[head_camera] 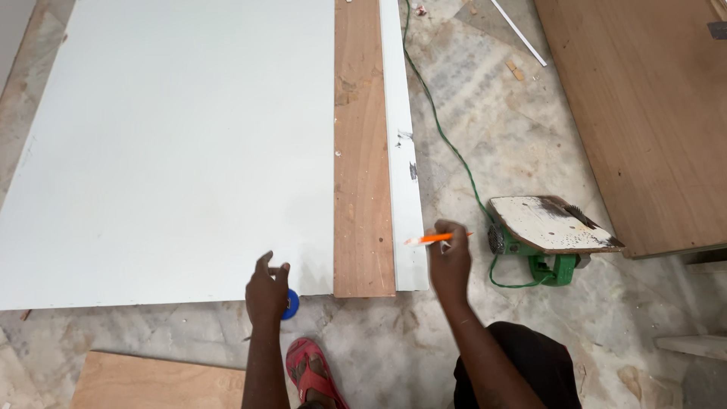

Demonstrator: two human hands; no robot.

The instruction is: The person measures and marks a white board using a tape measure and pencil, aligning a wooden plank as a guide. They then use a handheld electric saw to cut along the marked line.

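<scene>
Left hand (266,291): closed around a small round blue object (291,304), probably a tape measure case, mostly hidden behind the fingers. The hand rests at the near edge of a large white laminated board (166,144) lying flat on the floor, which stretches away ahead of the hand and to its left.

Right hand (450,261): fingers pinched on a slim orange pencil (438,238), held roughly level, its length crossing above the knuckles. The hand hovers just right of the boards' near corner.

Between the two hands: a long bare brown wooden plank (363,167), lying against the white board's right edge, and beside it a narrow white strip (403,151) with dark smudges, nearest the right hand.

Right of the right hand, close by: a green circular saw (549,235) lying with its scuffed white base plate upward, on the marbled stone floor (500,121). Its green cable (443,132) runs away beyond the hand.

Far right: broad brown plywood sheet (651,113). Below the left hand: a red sandal (312,371) on a foot, and another plywood piece (151,382).
</scene>
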